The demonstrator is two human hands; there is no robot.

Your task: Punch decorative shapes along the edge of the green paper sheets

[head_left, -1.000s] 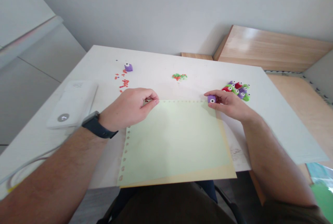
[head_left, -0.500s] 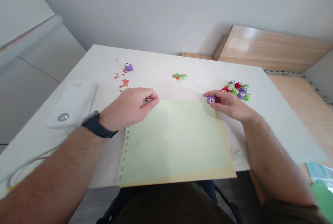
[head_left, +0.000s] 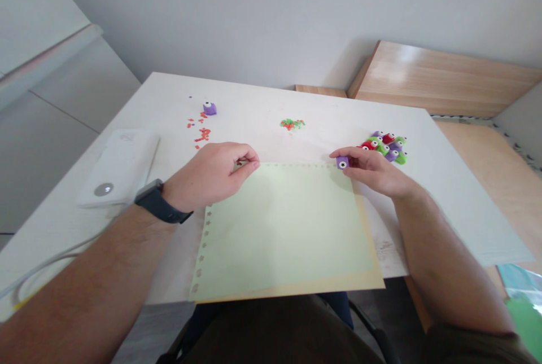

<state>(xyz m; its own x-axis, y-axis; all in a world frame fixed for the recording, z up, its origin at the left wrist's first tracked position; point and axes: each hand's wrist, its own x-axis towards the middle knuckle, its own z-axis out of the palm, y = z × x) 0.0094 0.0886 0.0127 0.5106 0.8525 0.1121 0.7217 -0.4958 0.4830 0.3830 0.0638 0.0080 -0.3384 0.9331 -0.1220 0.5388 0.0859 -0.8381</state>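
The right hand (head_left: 372, 173) pinches one small purple paper punch (head_left: 342, 163) with its fingers and thumb, right at the top edge of the pale green paper (head_left: 283, 234). The paper lies on a yellow sheet (head_left: 296, 289) on the white counter (head_left: 305, 105), with tiny star holes along its left side. The left hand (head_left: 209, 175) is curled shut at the same top edge (what it pinches is too hidden to tell). Near the right hand sit about nine other paper punches (head_left: 383, 147): three purple, two red, four green. One more purple punch (head_left: 209, 108) stands far off, beside red paper bits (head_left: 202, 135). A little pile of green and red bits (head_left: 292, 124) lies between.
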